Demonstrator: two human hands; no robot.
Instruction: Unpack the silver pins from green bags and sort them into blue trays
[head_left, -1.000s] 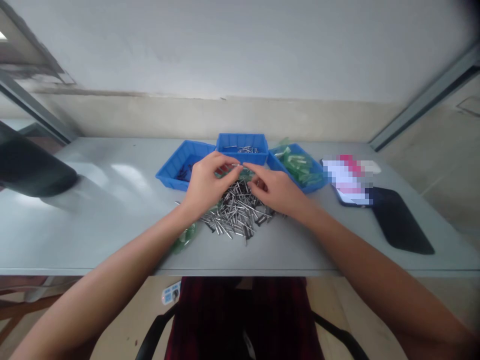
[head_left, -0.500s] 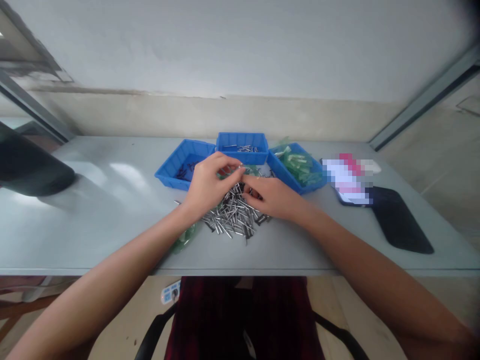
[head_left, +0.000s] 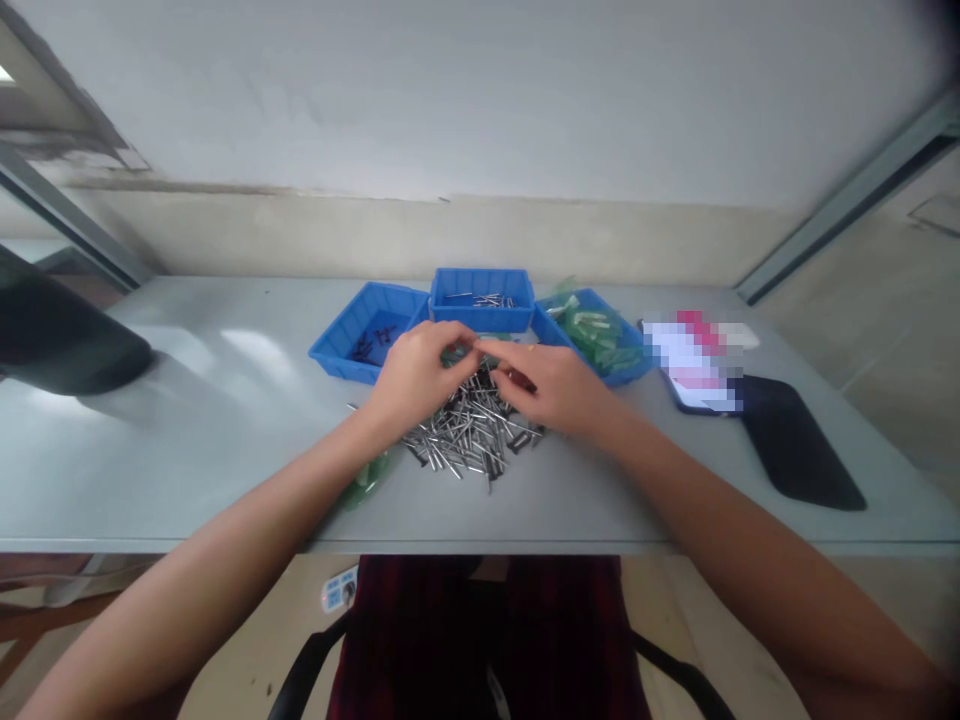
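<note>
A loose pile of metal screws or rivets (head_left: 469, 430) lies on the grey table. Over its far side my left hand (head_left: 427, 370) is closed, thumb and fingers curved together. My right hand (head_left: 551, 385) is also closed, its fingertips meeting those of my left hand. Whatever is between the fingertips is too small to make out. Behind my hands stand three blue bins: the left bin (head_left: 337, 340) holds dark pieces, the middle bin (head_left: 484, 318) a few silver pieces, and the right bin (head_left: 626, 372) green plastic bags (head_left: 596, 335).
A dark cylinder (head_left: 67, 330) is at the left. At the right lie a partly blurred phone (head_left: 694, 370) and a black flat object (head_left: 802, 445). Green plastic (head_left: 366, 482) lies beside my left forearm. A wall rises behind the table (head_left: 225, 480).
My left hand has lowered slightly, toward me. My right fingers have straightened a little and shifted left, so the fingertips of both hands now meet. The view has moved slightly.
</note>
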